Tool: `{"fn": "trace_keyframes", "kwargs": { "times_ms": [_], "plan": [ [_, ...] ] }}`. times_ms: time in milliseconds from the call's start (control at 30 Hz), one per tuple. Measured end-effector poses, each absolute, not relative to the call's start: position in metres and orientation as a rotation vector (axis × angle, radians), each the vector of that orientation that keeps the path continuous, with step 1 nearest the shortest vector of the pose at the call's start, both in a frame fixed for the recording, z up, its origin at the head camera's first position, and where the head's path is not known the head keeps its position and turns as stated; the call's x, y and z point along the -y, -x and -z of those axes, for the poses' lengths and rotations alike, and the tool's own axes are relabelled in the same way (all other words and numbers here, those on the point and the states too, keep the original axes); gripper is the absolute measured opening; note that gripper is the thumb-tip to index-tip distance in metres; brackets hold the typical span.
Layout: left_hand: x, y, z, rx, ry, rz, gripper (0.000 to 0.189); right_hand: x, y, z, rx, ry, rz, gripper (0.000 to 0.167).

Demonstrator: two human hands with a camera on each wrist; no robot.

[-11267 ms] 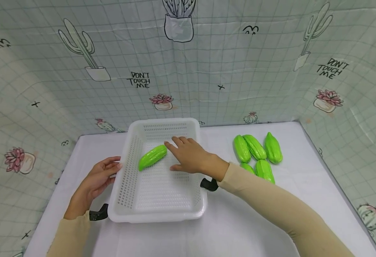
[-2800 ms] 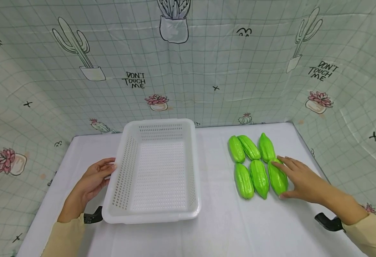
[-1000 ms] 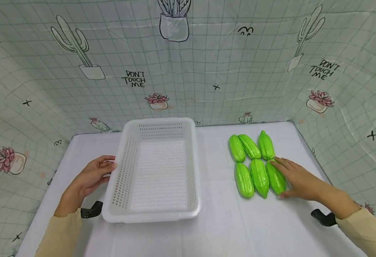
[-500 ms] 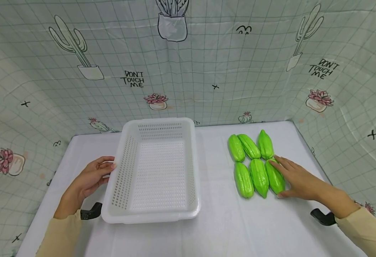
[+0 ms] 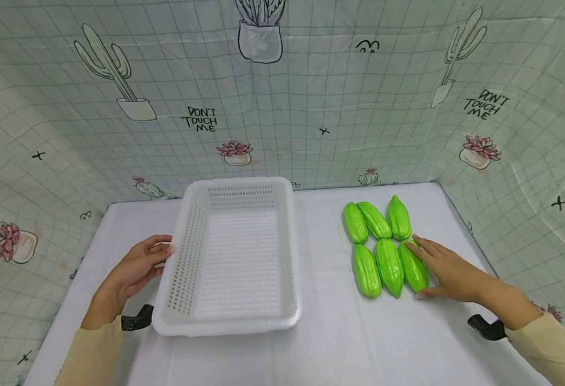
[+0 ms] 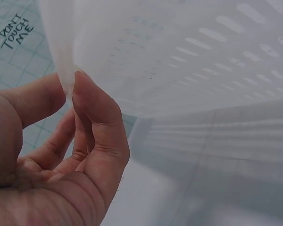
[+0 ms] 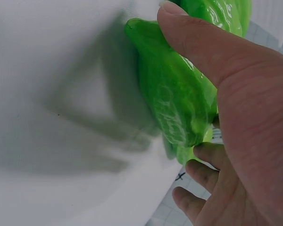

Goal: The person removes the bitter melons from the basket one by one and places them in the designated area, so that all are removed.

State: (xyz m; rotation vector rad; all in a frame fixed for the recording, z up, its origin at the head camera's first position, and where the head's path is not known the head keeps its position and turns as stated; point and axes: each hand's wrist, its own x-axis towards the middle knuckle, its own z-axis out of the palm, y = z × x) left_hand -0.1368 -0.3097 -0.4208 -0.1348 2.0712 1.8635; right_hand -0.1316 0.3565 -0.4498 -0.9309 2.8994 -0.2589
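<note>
A white perforated plastic basket (image 5: 241,257) stands left of centre with nothing in it. My left hand (image 5: 140,265) pinches its left rim between thumb and fingers, as the rim (image 6: 63,52) in the left wrist view shows. On the right, shiny green ribbed vegetables, like bitter melons, lie in two rows of three. My right hand (image 5: 451,271) rests at the front right bitter melon (image 5: 414,268), its relaxed fingers by the far end and thumb by the near end. In the right wrist view the thumb lies along this bitter melon (image 7: 174,89), with the other fingers spread loosely.
Beside that one lie the front middle bitter melon (image 5: 389,268) and the front left one (image 5: 366,271). A white cloth covers the table (image 5: 331,343). Behind and at both sides hangs a gridded curtain (image 5: 302,96) with cactus drawings.
Earliest, a bitter melon lay in the basket under my right hand; now all lie on the table. Since then my right hand has nudged the front right one slightly left. My left hand stays put.
</note>
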Motion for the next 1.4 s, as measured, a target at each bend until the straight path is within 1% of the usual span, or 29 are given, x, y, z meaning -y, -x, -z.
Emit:
{"fn": "trace_keyframes", "kwargs": {
  "times_ms": [333, 633, 700, 900, 1033, 1233, 1400],
  "plan": [
    [0.310, 0.136, 0.422, -2.072, 0.145, -1.866, 0.056, -0.360, 0.132, 0.450, -2.911, 0.967, 0.286, 0.113],
    [0.311, 0.136, 0.420, -2.063, 0.144, -1.874, 0.054, -0.365, 0.136, 0.442, -2.890, 0.874, 0.340, 0.115],
    [0.311, 0.136, 0.420, -2.060, 0.144, -1.877, 0.054, -0.367, 0.138, 0.440, -2.917, 0.884, 0.338, 0.112],
    [0.312, 0.135, 0.421, -2.064, 0.154, -1.876, 0.052, -0.372, 0.143, 0.437, -3.013, 0.926, 0.331, 0.095],
    [0.312, 0.135, 0.423, -2.057, 0.154, -1.890, 0.053, -0.373, 0.145, 0.437, -3.066, 0.843, 0.340, 0.087],
    [0.311, 0.134, 0.423, -2.057, 0.146, -1.912, 0.047, -0.379, 0.147, 0.440, -3.134, 0.687, 0.333, 0.078],
    [0.314, 0.131, 0.426, -2.135, 0.120, -1.863, 0.047, -0.386, 0.150, 0.446, -3.180, 0.616, 0.339, 0.072]
  ]
}}
